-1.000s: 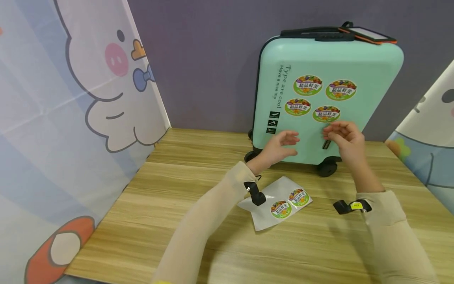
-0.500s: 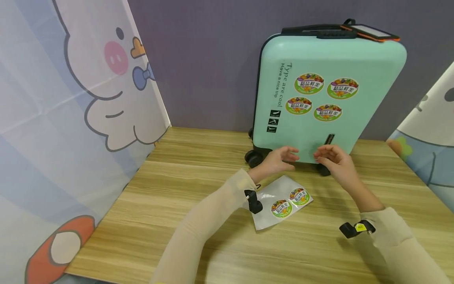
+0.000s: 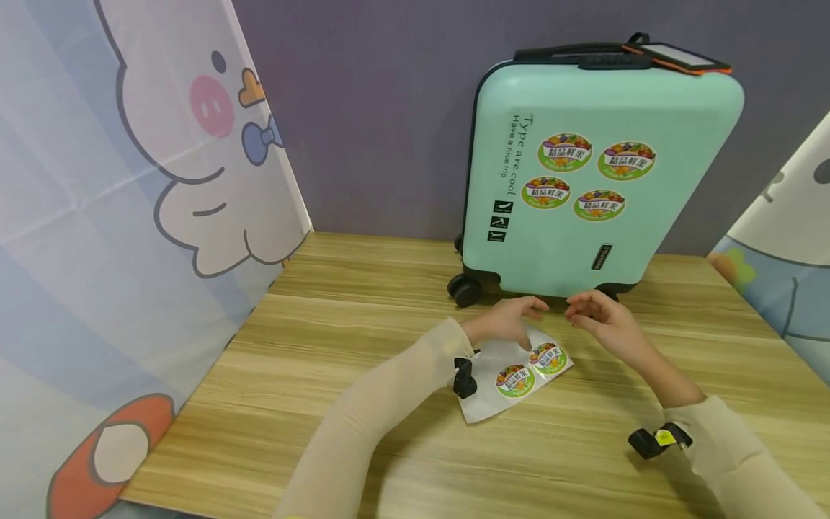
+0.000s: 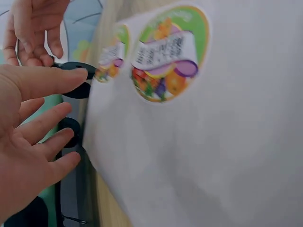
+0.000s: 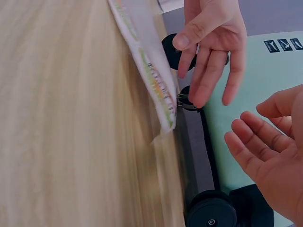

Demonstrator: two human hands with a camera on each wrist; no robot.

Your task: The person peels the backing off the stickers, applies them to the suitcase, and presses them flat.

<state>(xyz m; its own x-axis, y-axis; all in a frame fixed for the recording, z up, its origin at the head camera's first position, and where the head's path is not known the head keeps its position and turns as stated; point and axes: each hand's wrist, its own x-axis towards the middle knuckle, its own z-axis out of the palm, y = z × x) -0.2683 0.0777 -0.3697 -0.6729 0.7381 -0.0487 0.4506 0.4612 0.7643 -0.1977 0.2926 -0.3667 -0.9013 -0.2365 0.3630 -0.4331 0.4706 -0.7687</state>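
My left hand (image 3: 509, 319) hovers over the far part of a white sticker sheet (image 3: 483, 404), its fingers spread and holding nothing. Two round fruit stickers (image 4: 171, 53) remain visible on that sheet. To the right of the sheet my right hand (image 3: 609, 328) is held above the table, fingers loosely bent and apart from the thumb, with nothing between them in the right wrist view. Behind both hands stands a mint-green suitcase (image 3: 551, 259), upright on black wheels. Several matching fruit stickers (image 3: 564, 153) are on its front face.
The suitcase's wheel (image 3: 464, 290) stands on the wooden table (image 3: 311, 346). A black tag with an orange edge (image 3: 677, 58) lies on top near the handle (image 3: 570, 50). A grey wall (image 3: 376, 130) is behind, and cartoon-printed cloth (image 3: 214, 173) hangs at the left.
Both hands have come down from the suitcase front toward the sticker sheet. The right hand has moved away from below the lower right sticker. The stickers on the suitcase stay put.
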